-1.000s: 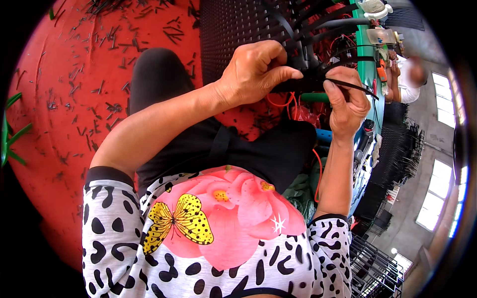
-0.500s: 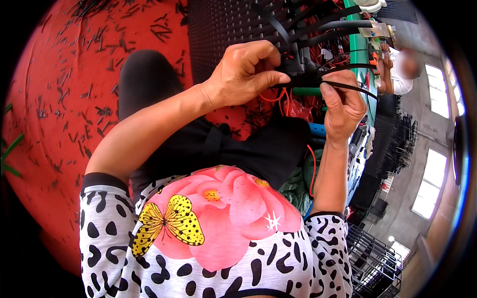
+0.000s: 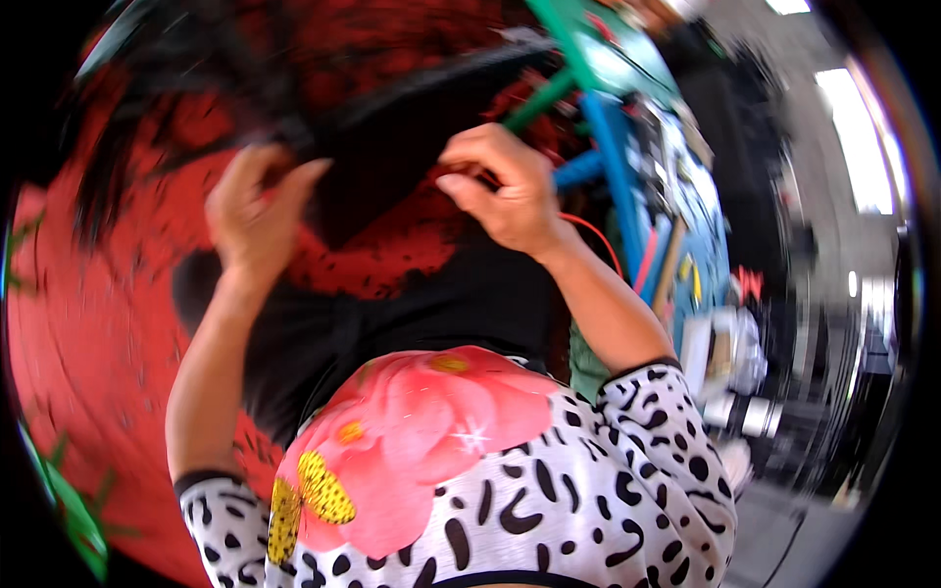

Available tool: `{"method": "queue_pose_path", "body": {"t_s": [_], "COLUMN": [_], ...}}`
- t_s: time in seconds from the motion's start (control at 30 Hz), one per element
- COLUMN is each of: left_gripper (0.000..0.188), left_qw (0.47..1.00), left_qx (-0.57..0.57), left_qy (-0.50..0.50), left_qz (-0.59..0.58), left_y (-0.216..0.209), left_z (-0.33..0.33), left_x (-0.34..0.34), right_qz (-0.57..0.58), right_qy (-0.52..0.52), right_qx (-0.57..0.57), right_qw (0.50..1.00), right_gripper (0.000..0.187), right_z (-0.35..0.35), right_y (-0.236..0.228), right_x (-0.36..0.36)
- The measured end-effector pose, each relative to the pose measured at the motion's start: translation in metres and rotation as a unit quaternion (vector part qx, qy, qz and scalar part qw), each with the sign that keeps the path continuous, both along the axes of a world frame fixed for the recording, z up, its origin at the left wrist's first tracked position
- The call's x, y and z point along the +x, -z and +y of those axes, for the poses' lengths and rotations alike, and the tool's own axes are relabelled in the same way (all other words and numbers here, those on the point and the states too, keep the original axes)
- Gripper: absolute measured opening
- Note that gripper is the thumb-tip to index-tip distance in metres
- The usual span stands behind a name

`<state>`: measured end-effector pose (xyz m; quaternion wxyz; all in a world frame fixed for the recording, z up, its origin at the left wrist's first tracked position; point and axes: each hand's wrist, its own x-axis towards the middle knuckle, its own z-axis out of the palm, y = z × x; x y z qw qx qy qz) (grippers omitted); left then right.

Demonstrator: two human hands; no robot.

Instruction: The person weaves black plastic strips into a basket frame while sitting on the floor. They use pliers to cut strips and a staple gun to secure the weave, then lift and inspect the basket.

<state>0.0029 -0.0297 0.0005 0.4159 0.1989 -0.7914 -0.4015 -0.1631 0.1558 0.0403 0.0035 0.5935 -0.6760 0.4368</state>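
A dark woven piece with black strips trailing to its left lies in front of me, smeared by motion. My left hand is at its near left corner, with the thumb held away from bent fingers. Blur hides whether that hand grips the piece or a strip. Close to the right side of the piece is my right hand. Its fingers are curled, a gap shows between thumb and forefinger, and I see nothing held there.
Black offcuts litter the red floor. To the right stands a table with a green edge and blue legs. An orange cord hangs beside my right forearm. Green leaves show at lower left.
The woven piece has swung around and left, and its strips now trail left. My left hand has moved left; my right hand has moved left and off the strip it pinched. The view has turned.
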Motion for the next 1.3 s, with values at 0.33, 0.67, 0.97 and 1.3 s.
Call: {"method": "queue_pose_path", "body": {"t_s": [0.33, 0.67, 0.97, 1.3], "left_gripper": [0.006, 0.016, 0.010, 0.019], "left_qw": [0.999, 0.982, 0.980, 0.992], "left_qx": [0.027, 0.023, 0.190, -0.098], "left_qy": [0.022, -0.075, 0.048, 0.059], "left_qz": [-0.016, -0.171, -0.043, 0.044], "left_y": [0.004, -0.008, 0.012, 0.036], "left_z": [0.001, 0.012, 0.036, 0.019], "left_x": [-0.006, 0.007, 0.010, 0.012], "right_qz": [0.052, -0.098, -0.047, -0.647], "right_qy": [0.503, 0.717, 0.654, 0.015], "right_qx": [0.081, 0.443, 0.428, -0.074], "right_qw": [0.859, 0.529, 0.622, 0.759], "right_gripper": [0.015, 0.105, 0.060, 0.070], "right_z": [0.288, 0.459, 0.550, 0.253], "right_y": [0.019, 0.036, 0.063, -0.046], "right_x": [-0.122, -0.224, -0.275, -0.157]}}
